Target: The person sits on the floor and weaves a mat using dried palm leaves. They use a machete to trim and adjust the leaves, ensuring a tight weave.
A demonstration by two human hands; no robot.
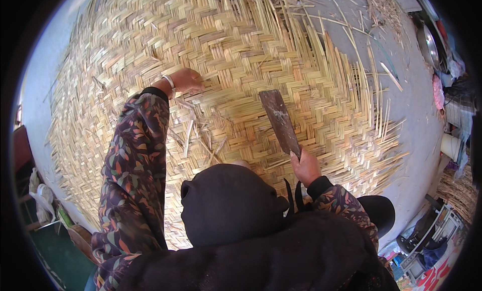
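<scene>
A large woven mat (236,55) of flat pale yellow-brown strips lies beneath both of my hands. My right hand (306,166) is wrapped round the handle of a cleaver (280,119). Its long, dark, flat blade points away from me over the mat and carries whitish marks. Farther left and a little ahead, my left hand (188,81) is low over the weave, with a pale bangle (171,85) at the wrist. The left fingers are curled and pressed together; whatever is between them is too small to make out. Loose strip pieces (189,135) lie on the mat nearer me.
Unwoven strip ends stick out along the mat's right and far edges onto the grey floor (419,102). A metal basin (428,46) and a pink bag (438,92) are among clutter at right. A dark rounded shape (231,205) hides the mat's near part.
</scene>
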